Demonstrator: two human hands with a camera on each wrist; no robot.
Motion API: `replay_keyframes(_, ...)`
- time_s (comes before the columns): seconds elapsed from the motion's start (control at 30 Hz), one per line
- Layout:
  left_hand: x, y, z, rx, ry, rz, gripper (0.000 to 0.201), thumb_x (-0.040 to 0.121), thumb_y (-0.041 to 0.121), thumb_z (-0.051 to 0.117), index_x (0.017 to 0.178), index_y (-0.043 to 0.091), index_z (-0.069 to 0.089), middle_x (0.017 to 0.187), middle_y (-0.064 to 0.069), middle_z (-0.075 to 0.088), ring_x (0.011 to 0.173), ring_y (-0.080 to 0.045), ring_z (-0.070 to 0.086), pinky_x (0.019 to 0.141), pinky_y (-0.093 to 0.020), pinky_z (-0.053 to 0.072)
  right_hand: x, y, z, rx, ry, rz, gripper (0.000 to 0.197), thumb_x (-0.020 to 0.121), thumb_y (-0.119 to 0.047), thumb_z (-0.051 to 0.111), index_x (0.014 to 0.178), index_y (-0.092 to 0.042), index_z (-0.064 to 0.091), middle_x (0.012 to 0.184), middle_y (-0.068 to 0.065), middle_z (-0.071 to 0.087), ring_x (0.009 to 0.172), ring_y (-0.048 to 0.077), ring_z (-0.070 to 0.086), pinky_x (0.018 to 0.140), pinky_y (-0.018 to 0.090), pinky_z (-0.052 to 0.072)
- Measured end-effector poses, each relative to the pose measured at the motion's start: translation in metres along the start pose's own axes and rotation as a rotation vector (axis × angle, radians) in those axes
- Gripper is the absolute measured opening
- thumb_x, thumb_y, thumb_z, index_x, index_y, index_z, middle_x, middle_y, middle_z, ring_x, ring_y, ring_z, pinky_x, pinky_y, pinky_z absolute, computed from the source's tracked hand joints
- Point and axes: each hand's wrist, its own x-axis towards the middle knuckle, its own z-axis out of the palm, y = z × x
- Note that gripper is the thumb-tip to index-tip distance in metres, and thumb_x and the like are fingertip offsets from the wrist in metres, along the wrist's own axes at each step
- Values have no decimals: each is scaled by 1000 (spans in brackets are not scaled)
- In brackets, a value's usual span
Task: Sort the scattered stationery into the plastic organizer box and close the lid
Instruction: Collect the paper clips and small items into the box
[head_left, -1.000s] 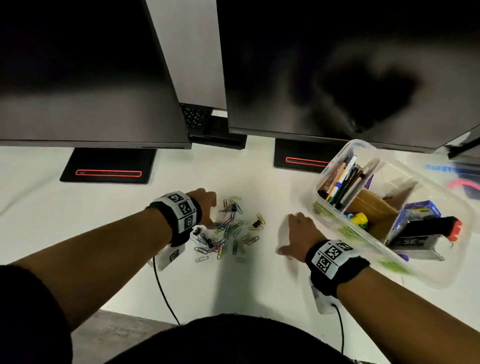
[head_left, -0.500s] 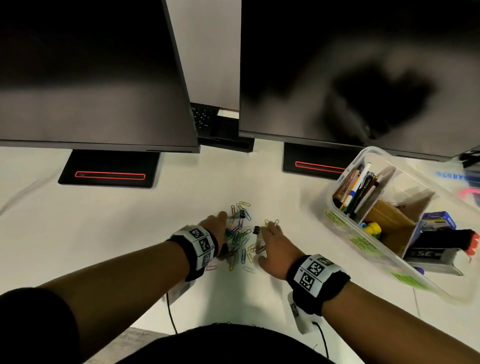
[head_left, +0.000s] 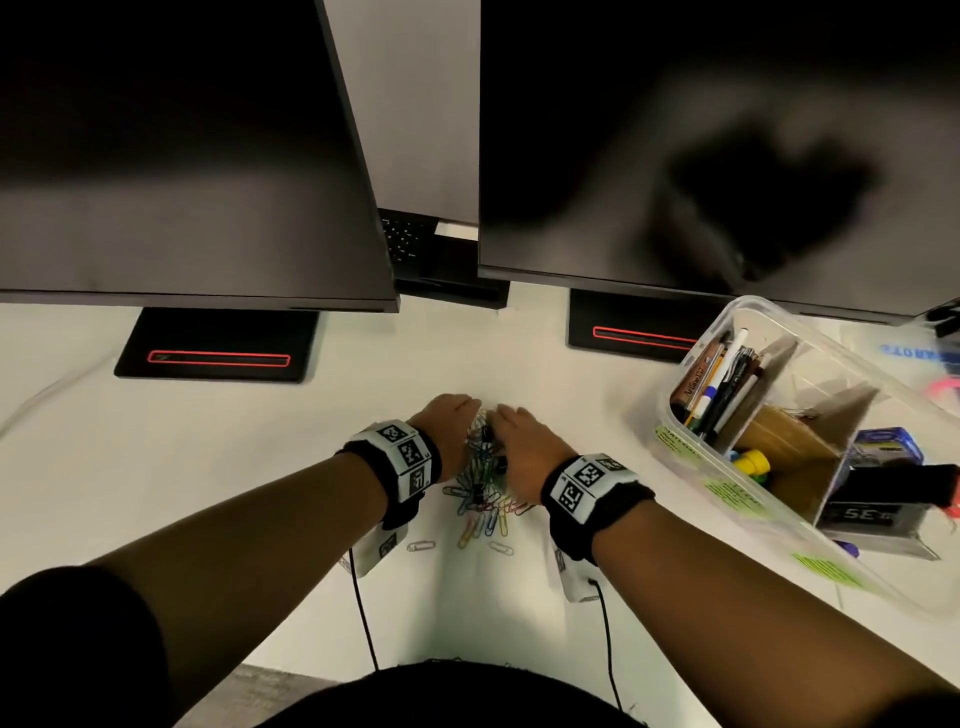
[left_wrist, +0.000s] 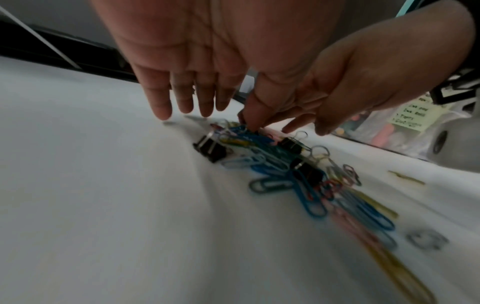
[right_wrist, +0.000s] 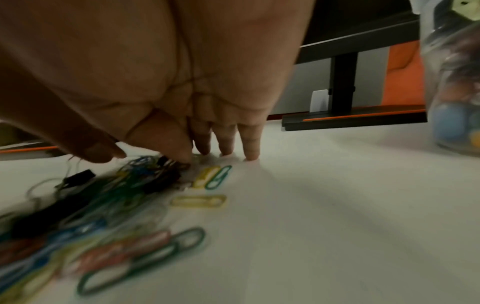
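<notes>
Paper clips (head_left: 480, 499), thin bent wire loops coated in blue, green, yellow, pink and red, lie heaped with several black binder clips (left_wrist: 209, 149) on the smooth white desk (head_left: 260, 467), directly in front of the person. The binder clips are folded black bodies with silver wire handles.

The left hand (head_left: 449, 431) stands at the left flank of the heap and the right hand (head_left: 522, 447) at the right flank, palms facing each other, the heap between them. Left hand: fingers (left_wrist: 161, 102) extended and nearly straight, tips pointing down at the desk beside the heap; nothing is held. Right hand: fingers (right_wrist: 250, 144) straight, tips planted on the desk at the far edge of the heap, thumb lowered toward the clips; nothing is enclosed.

Organizer box (head_left: 691, 483), clear plastic, rectangular with rounded corners, sits open to the right, well apart from the heap. Green labels are fixed to its near wall. One compartment holds pens and pencils (head_left: 722, 384) lying lengthwise; brown card dividers separate the others.

Two dark monitors (head_left: 182, 156) stand behind on flat black bases with red stripes.
</notes>
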Motion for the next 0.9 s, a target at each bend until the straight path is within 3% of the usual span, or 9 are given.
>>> replay_keyframes(0.17, -19, 11, 11, 107, -56, 126, 61, 96, 19, 41, 147, 0, 13, 157, -15, 9, 147, -26, 7, 119, -29, 4, -28, 4, 14, -58, -10, -110, 65, 93, -16, 43, 149, -10, 12, 158, 10, 8, 146, 27, 11, 120, 41, 15)
replay_keyframes(0.2, -22, 11, 15, 107, -34, 178, 61, 92, 20, 51, 143, -4, 27, 153, -18, 24, 145, -28, 20, 119, -30, 13, -36, 5, 14, -70, -28, -119, 63, 93, -12, 43, 149, -10, 14, 158, 10, 9, 146, 26, 12, 121, 37, 13)
replay_keyframes(0.27, -29, 12, 18, 205, -120, 254, 56, 65, 26, 78, 110, -4, 66, 119, -19, 65, 117, -31, 59, 101, -34, 45, -53, 6, 10, -64, -55, -134, 59, 92, -6, 42, 148, -13, 22, 158, 7, 14, 146, 22, 15, 119, 29, 11)
replay_keyframes(0.3, -31, 10, 22, 300, -56, 325, 48, 59, 24, 79, 100, 0, 72, 109, -16, 70, 108, -31, 66, 93, -36, 51, -60, 7, 8, -37, -48, -143, 57, 92, -5, 43, 146, -15, 28, 157, 6, 18, 145, 20, 19, 117, 27, 13)
replay_keyframes(0.43, -46, 2, 29, 138, -128, 262, 55, 96, 23, 44, 146, 12, 26, 156, -7, 20, 145, -21, 17, 118, -28, 16, -82, 23, 5, 142, 210, -38, 45, 89, -11, 50, 134, -17, 49, 143, 3, 45, 133, 19, 39, 109, 22, 26)
replay_keyframes(0.5, -50, -7, 26, 35, -61, 200, 63, 90, 35, 54, 145, 18, 28, 152, -5, 26, 141, -21, 23, 116, -29, 22, -90, 35, 4, 176, 276, 89, 41, 84, -21, 63, 125, -18, 54, 129, 3, 52, 119, 21, 49, 99, 25, 36)
replay_keyframes(0.6, -56, -15, 17, 46, -66, 131, 84, 69, 47, 76, 138, 23, 33, 137, -1, 35, 126, -20, 36, 106, -32, 38, -100, 47, 8, 185, 96, 295, 60, 69, -31, 79, 119, -16, 49, 116, 3, 48, 106, 23, 52, 86, 28, 41)
replay_keyframes(0.73, -60, -21, 26, 188, -166, 55, 107, 60, 40, 84, 144, 24, 20, 135, -5, 32, 124, -24, 38, 102, -39, 42, -98, 53, 18, 179, 52, 355, 60, 66, -22, 82, 114, -11, 48, 115, 8, 53, 101, 26, 54, 79, 26, 39)
replay_keyframes(0.9, -51, -15, 34, -39, -70, -45, 106, 56, 36, 86, 141, 24, 24, 133, -5, 34, 123, -24, 39, 101, -39, 44, -82, 47, 13, 397, 167, 384, 37, 69, -10, 80, 93, -12, 52, 91, 5, 58, 80, 26, 64, 75, 33, 54)
